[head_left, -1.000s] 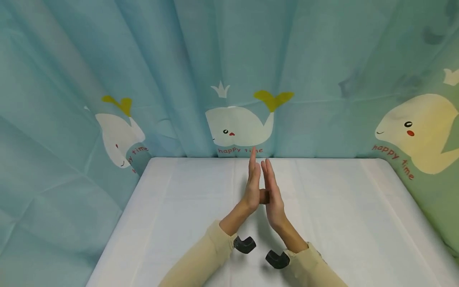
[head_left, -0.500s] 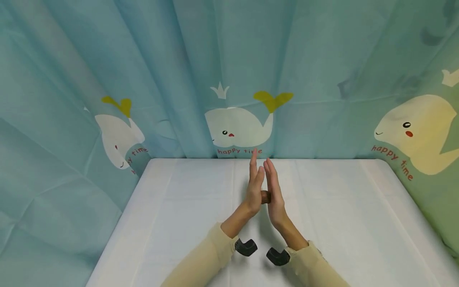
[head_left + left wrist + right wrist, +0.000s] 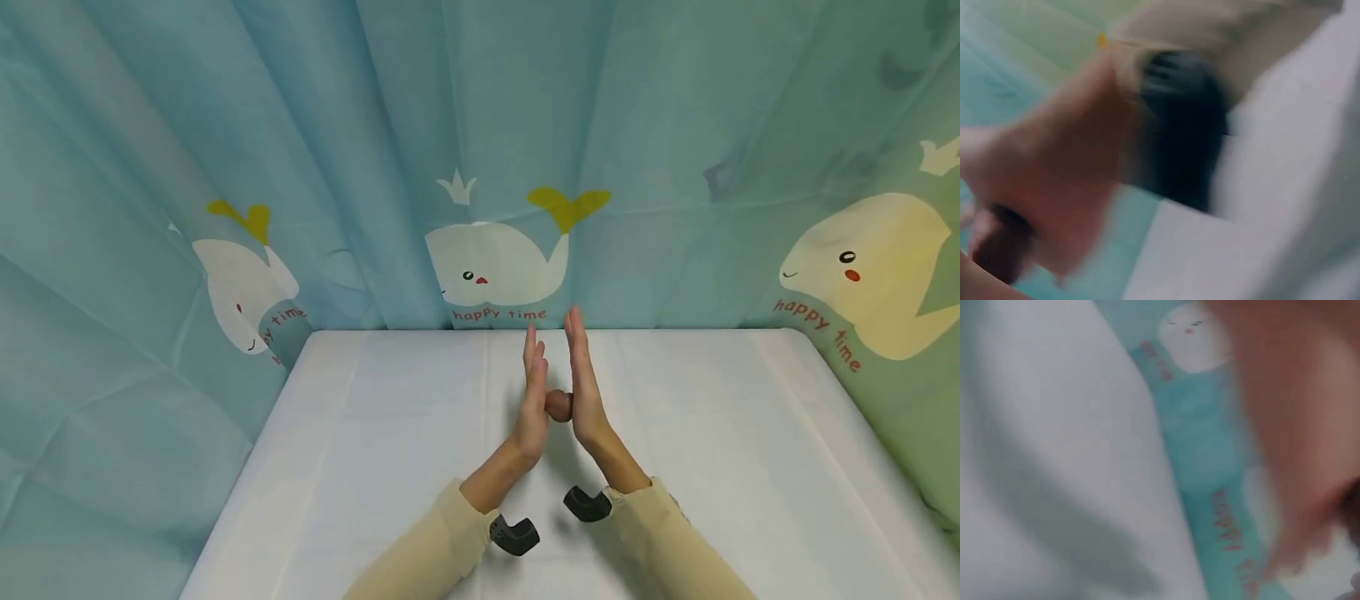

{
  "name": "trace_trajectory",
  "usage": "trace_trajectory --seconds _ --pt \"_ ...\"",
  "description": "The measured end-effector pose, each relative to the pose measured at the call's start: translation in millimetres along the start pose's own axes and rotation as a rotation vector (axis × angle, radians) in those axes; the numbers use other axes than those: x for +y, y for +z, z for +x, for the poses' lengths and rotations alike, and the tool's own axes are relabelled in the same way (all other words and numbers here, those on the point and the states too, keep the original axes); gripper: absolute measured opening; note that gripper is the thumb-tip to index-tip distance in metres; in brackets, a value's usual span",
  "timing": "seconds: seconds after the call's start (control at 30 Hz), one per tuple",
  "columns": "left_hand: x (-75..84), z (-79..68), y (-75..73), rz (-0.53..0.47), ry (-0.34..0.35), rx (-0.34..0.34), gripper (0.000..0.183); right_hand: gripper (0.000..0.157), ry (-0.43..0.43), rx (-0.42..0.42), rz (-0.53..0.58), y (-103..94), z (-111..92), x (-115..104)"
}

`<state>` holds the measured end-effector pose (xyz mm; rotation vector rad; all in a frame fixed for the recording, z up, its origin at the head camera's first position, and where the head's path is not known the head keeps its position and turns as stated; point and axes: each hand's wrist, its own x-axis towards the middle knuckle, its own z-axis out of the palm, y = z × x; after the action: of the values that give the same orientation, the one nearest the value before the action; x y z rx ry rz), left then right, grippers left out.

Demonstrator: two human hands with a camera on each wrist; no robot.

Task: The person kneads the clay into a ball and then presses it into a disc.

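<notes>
A small brown ball (image 3: 558, 406) sits between the two palms, held up over the white table (image 3: 420, 417). My left hand (image 3: 534, 417) lies against its left side, fingers straight and pointing away from me. On the other side, the flat palm of my right hand (image 3: 588, 392) presses it, fingers extended and reaching farther forward than those of the left. Blur softens both wrist views; in the left one the dark ball (image 3: 1000, 250) shows low at the left edge, and in the right one a sliver of the ball (image 3: 1354, 512) appears at the right edge.
A blue-green curtain (image 3: 660, 125) printed with white whales hangs behind and along both sides of the table. Black curved wrist pieces (image 3: 514, 536) stick out from the beige sleeves (image 3: 427, 546).
The right hand has slid forward while the left drew slightly back. The palms have parted a little, so more of the brown ball shows and it looks rounder.
</notes>
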<state>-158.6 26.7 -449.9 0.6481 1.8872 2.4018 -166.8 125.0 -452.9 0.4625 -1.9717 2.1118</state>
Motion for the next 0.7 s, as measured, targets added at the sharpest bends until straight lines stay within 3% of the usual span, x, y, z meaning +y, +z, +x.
trace_trajectory --seconds 0.13,0.27,0.4,0.53,0.7 --pt "10.3 13.5 -7.3 0.057 0.098 0.035 0.063 0.055 -0.014 -0.036 0.039 14.3 -14.3 3.5" --pt "7.3 23.3 -13.5 0.164 0.078 0.087 0.061 0.058 -0.063 -0.054 0.079 25.8 -16.0 -9.9" --pt "2.6 15.7 -8.8 0.220 0.062 0.001 0.064 0.057 -0.087 -0.007 0.079 15.0 -0.9 -15.5" --pt "8.2 5.8 0.7 0.190 0.054 -0.075 0.064 0.057 -0.069 0.026 0.134 -1.3 12.7 -3.9" --pt "19.5 14.1 -0.1 0.123 0.098 -0.036 0.062 0.057 -0.031 -0.035 0.111 6.6 -0.9 9.9"
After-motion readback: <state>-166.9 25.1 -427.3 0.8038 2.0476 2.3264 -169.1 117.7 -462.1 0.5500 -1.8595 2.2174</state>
